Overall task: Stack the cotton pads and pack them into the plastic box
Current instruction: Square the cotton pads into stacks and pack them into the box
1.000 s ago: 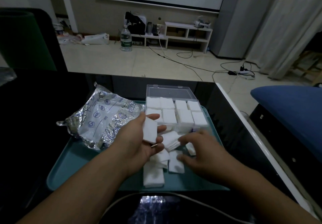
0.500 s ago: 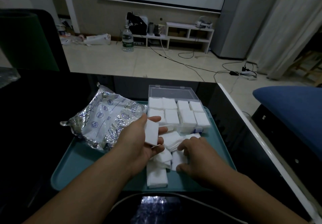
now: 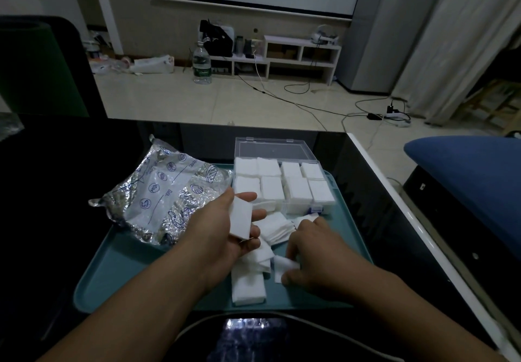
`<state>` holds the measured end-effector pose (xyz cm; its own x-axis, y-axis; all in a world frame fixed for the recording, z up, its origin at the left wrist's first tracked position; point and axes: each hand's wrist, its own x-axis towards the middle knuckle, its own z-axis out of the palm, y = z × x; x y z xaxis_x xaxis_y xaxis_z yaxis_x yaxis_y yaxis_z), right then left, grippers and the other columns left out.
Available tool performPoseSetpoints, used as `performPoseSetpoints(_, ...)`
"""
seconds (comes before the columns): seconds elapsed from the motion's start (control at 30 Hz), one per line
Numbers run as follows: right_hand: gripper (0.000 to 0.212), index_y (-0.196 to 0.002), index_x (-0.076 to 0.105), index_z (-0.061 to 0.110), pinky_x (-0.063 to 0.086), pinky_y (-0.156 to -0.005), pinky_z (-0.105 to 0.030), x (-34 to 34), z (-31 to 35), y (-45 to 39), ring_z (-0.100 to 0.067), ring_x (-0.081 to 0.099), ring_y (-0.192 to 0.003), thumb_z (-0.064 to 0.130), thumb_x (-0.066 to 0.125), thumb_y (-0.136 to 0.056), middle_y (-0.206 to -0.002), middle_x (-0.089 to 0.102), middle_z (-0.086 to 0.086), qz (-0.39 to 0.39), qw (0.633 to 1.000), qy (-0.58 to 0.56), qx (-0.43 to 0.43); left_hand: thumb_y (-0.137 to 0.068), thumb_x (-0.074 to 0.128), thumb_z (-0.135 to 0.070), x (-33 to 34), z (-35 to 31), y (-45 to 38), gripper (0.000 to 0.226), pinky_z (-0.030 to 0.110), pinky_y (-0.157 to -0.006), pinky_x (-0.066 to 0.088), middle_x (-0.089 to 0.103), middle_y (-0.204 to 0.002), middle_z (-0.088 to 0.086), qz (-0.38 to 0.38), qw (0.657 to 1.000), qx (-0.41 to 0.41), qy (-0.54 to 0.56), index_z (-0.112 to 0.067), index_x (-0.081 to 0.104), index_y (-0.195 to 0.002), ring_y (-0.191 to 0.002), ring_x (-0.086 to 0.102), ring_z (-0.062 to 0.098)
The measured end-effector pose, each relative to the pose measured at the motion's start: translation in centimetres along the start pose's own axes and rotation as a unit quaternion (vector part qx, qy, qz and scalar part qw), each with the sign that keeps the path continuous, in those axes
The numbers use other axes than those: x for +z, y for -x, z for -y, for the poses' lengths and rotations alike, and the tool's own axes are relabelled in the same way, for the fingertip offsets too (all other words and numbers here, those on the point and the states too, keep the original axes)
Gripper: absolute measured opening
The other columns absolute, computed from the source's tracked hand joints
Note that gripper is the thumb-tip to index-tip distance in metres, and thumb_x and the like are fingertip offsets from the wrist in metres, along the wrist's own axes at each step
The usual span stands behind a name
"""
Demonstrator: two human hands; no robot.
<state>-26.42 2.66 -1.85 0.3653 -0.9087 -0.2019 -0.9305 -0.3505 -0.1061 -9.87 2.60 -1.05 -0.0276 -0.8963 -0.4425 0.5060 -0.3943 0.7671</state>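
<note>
At about nine o'clock on the teal tray (image 3: 118,271) lies a crumpled foil bag (image 3: 166,201), opened and slack, touching the left side of the plastic box (image 3: 282,147). Just right of it the left hand (image 3: 222,232) makes its grip on a small stack of cotton pads (image 3: 240,219): thumb along the far edge, fingers curled under and around the near side, so the stack stands nearly on edge in the palm. These pads look feather-light, soft and compressible, and a stack will likely shear or fan apart if squeezed on its flat faces alone; taking it by opposite edges, as this grip does, seems the safer hold. At the tray's centre, directly below and to the right of that hand, lie the loose pads (image 3: 248,288), overlapping untidily, some touching the front wall of the box. At twelve o'clock the box stands with its clear lid folded back, its compartments filled with white stacks, those on the right rising above the rim. Toward four o'clock the right hand (image 3: 313,257) is down on the pile, its thumb and fingertips pinching one pad (image 3: 284,267) at its edge; a single pad is likely limp and fluffy, prone to cling to its neighbours, so a light pinch at a corner should lift it cleanly. The tray rests on a dark counter (image 3: 56,181).
</note>
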Motion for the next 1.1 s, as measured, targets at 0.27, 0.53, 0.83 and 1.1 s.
performPoseSetpoints(0.27, 0.027, -0.086, 0.064, 0.016, 0.048, -0.057, -0.021, -1.6, -0.8, 0.4, -0.01, 0.057, -0.059, 0.005, 0.083, -0.071, -0.07, 0.062, -0.003, -0.055, 0.88, -0.467, 0.062, -0.104, 0.034, -0.038, 0.3, 0.0, 0.1, 0.04, 0.028, -0.053, 0.037, 0.063, -0.077, 0.013, -0.014, 1.0, 0.009, -0.003, -0.009, 0.062, -0.104, -0.053, 0.046, 0.019)
performPoseSetpoints(0.53, 0.014, -0.09, 0.072, 0.008, 0.046, -0.054, -0.021, -2.5, 1.4, 1.4, -0.006, 0.059, -0.056, -0.001, 0.073, -0.079, -0.074, 0.072, -0.007, -0.174, 0.742, -0.648, 0.021, -0.105, 0.036, -0.033, 1.5, 0.7, 0.9, 0.038, 0.033, -0.06, 0.051, 0.073, -0.093, 0.014, -0.021, 0.999, 0.03, 0.028, -0.011, 0.066, -0.106, -0.073, 0.065, 0.025)
performPoseSetpoints(0.83, 0.012, -0.078, 0.07, 0.023, 0.055, -0.068, -0.03, 0.3, 3.4, 0.3, -0.005, 0.063, -0.071, 0.035, 0.072, -0.082, -0.073, 0.068, 0.008, -0.264, 0.868, -0.417, 0.063, -0.105, 0.03, -0.037, 1.9, 1.4, 1.4, 0.046, 0.044, -0.08, 0.056, 0.071, -0.104, 0.025, 0.038, 0.995, 0.014, 0.089, -0.007, 0.064, -0.113, -0.096, 0.071, 0.034)
performPoseSetpoints(1.1, 0.079, -0.144, 0.035, 0.027, 0.022, -0.101, -0.003, -1.3, 2.0, 1.1, 0.003, 0.032, -0.124, 0.035, 0.074, -0.076, -0.129, 0.04, 0.02, -0.238, 0.931, -0.238, -0.144, -0.103, 0.035, -0.042, 2.3, 1.4, 1.5, 0.045, 0.037, -0.066, 0.044, 0.067, -0.101, 0.021, 0.043, 0.998, -0.011, 0.055, -0.009, 0.06, -0.121, -0.078, 0.058, 0.03)
